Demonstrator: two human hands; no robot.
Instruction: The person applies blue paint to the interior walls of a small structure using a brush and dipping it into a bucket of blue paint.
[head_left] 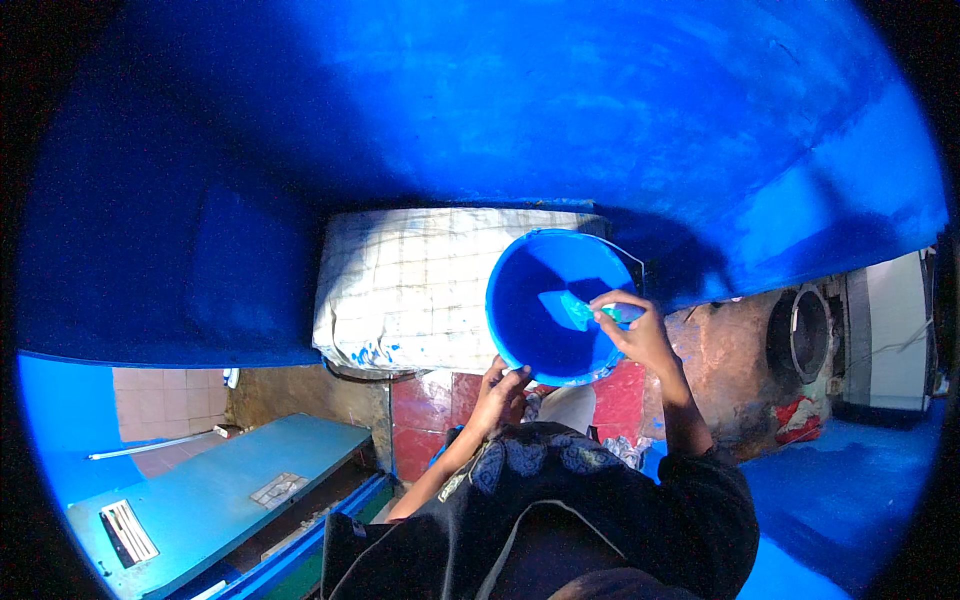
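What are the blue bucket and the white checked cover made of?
The blue bucket is probably smooth plastic: its rounded wall shows no seams. The white checked cover looks like dull cloth because it wrinkles, but could be thin plastic sheeting.

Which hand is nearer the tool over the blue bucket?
Right: the right hand grips the tool by its handle. The left hand is farther off, at the near rim of the bucket.
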